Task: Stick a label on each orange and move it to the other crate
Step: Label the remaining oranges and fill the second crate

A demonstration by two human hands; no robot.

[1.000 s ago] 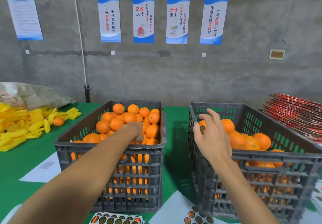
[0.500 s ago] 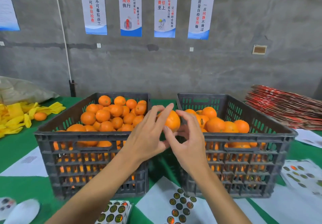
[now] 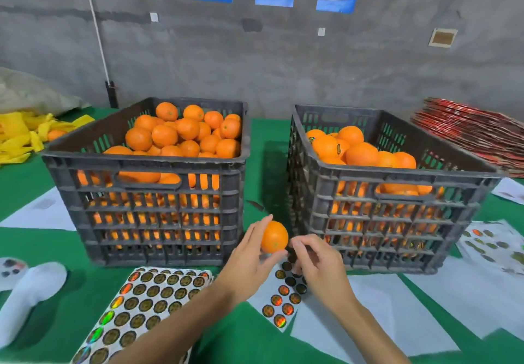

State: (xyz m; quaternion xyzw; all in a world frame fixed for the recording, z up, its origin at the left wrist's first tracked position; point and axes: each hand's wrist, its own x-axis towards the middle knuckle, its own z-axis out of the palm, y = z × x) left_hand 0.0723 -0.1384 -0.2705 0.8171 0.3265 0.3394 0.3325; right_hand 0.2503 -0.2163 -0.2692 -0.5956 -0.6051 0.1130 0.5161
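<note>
Left hand: the left hand (image 3: 249, 261) holds one orange (image 3: 274, 236) between thumb and fingers, low in front of the gap between the two crates.
Right hand: the right hand (image 3: 317, 264) has thumb and forefinger pinched together just beside the orange, over a label strip (image 3: 283, 298) — whether a label is already between them is too small to tell.
Step in hand: likely peeling or lifting a label to press onto the held orange; it shows no label on the side facing the camera.
Done: the right crate (image 3: 397, 178) holds a good pile of oranges, a few with small round labels showing.
Left: the left crate (image 3: 141, 162) is heaped nearly to its rim with oranges, so, by my judgement, well over half the work remains.
Around: a full label sheet (image 3: 141, 301) lies near the left forearm, white backing papers (image 3: 397, 307) cover the green table (image 3: 28, 250), a white object (image 3: 28, 290) lies at far left, yellow wrappers (image 3: 19, 137) and red flat cartons (image 3: 476, 134) sit at the far corners.
In the way: nothing blocks the path to the right crate — only its tall front wall must be cleared.
</note>
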